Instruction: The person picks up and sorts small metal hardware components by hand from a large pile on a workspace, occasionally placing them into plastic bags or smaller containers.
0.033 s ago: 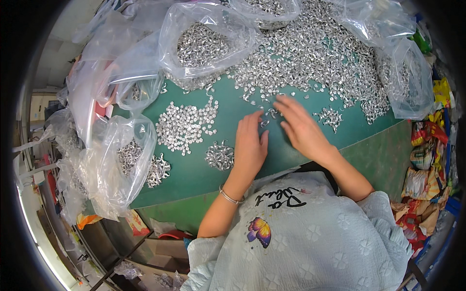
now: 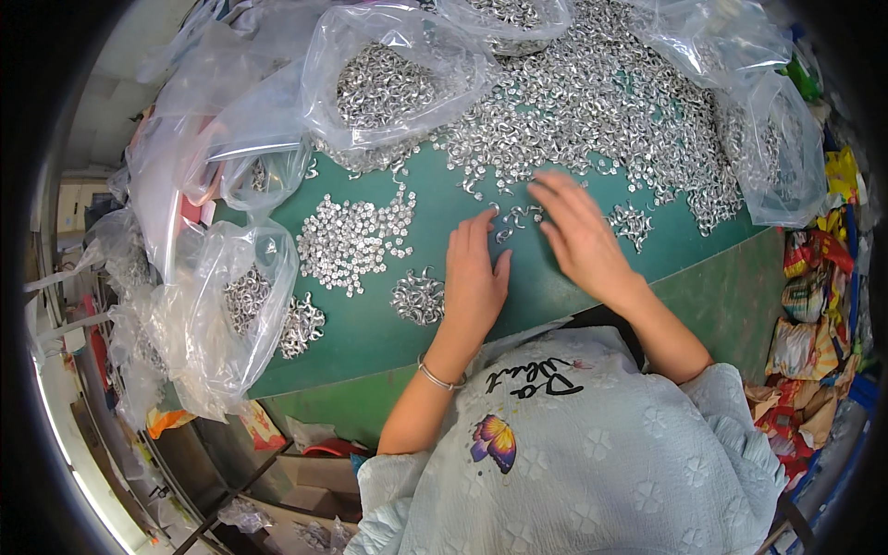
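Just changed: right hand (image 2: 587,252) has shifted slightly outward, away from left hand (image 2: 476,277). Gap between them is wider; loose curved metal pieces (image 2: 514,220) there show better. My read for the work: small pieces are mid-handling, those ones not placed in any cluster yet.

Right hand: fingers spread, thumb apart, blurred; looks open, no grip visible. Left: fingers extended, thumb off them, also open; tips just beside the loose pieces. Can't tell what's under either palm.

Vs earlier frame: left hand nearly unmoved. Main pile (image 2: 583,102) beyond the hands, round-piece heap (image 2: 351,240) and small curved cluster (image 2: 419,298) left of left hand, little cluster (image 2: 633,225) just right of right hand: all look unchanged on the green surface (image 2: 370,338).
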Tool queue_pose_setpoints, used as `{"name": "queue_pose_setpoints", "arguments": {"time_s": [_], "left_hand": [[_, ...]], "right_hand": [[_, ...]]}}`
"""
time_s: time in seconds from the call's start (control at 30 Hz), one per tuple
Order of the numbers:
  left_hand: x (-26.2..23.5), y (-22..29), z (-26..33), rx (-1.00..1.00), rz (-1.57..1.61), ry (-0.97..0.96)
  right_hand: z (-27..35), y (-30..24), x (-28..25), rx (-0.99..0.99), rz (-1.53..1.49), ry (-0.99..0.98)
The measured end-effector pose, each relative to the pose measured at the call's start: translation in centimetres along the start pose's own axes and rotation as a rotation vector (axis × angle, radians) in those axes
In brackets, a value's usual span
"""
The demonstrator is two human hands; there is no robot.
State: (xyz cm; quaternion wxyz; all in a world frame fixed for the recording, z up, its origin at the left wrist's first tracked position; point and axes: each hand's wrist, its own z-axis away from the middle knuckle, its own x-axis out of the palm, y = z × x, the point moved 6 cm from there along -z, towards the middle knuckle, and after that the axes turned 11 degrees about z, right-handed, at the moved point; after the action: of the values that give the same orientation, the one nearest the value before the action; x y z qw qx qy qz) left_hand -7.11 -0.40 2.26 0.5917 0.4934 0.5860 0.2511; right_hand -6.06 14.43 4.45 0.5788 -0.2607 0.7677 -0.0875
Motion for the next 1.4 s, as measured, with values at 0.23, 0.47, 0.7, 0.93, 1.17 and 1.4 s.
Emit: {"name": "queue_pose_setpoints", "arguments": {"time_s": [0.23,0.47,0.7,0.93,1.17,1.4], "left_hand": [[1.0,-0.8,0.2,0.086,-0.116,-0.037],[-0.2,0.2,0.7,0.005,-0.032,0.036],[0.3,-0.4,1.6,0.017,-0.09,-0.092],[1.0,0.4,1.0,0.104,-0.103,-0.079],[0.0,-0.5,-0.1,0.06,-0.036,-0.013],[1.6,0.3,-0.3,0.019,-0.218,-0.094]], "right_hand": [[-0.1,0.6,1.5,-0.143,0.13,0.0],[0.2,1.4,0.4,-0.003,0.08,0.037],[1.2,0.1,0.6,-0.159,0.136,-0.073],[1.1,-0.2,0.8,-0.115,0.141,-0.015],[0.7,0.9,0.0,-0.029,0.09,0.006],[0.6,-0.2,0.6,-0.157,0.125,-0.047]]}}
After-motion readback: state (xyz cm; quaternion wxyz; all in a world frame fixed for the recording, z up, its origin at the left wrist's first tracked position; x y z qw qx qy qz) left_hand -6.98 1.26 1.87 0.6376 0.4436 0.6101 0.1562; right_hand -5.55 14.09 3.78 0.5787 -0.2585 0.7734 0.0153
